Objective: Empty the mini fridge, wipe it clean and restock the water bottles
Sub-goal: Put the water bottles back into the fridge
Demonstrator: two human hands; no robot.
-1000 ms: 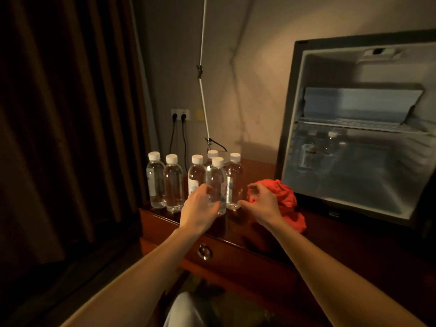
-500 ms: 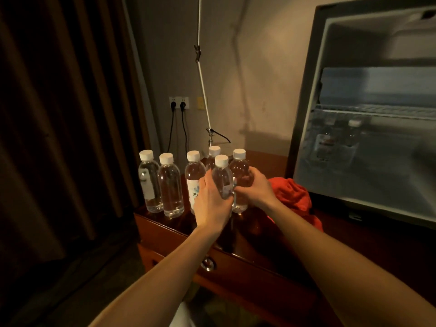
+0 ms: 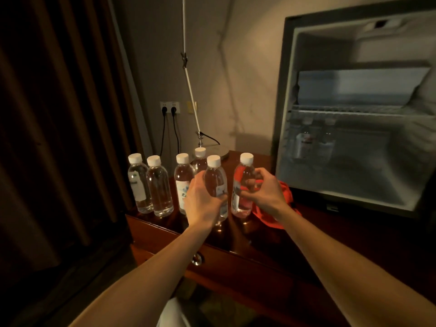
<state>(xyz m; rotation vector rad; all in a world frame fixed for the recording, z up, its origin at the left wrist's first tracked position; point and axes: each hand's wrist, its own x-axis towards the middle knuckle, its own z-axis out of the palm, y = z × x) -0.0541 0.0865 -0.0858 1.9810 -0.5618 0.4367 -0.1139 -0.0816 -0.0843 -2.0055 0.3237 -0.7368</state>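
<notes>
While your left hand [image 3: 201, 199] wraps the front bottle [image 3: 215, 185] and your right hand [image 3: 265, 193] pinches the bottle beside it [image 3: 243, 185], lift both straight up, so you do not knock the four bottles standing just to the left [image 3: 160, 185]. Carry them low under the wire shelf [image 3: 354, 112] of the open mini fridge [image 3: 342, 175]. The dark wooden dresser [image 3: 236, 260] looks glossy; a red cloth [image 3: 283, 204] lies behind your right wrist, a curtain [image 3: 59, 114] hangs at left.

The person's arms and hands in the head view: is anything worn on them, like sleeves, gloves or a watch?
Nothing is visible on them. The left hand and right hand are bare, with no gloves, rings or watch showing. Both forearms are uncovered down to the picture's lower edge, so no sleeve shows.
</notes>
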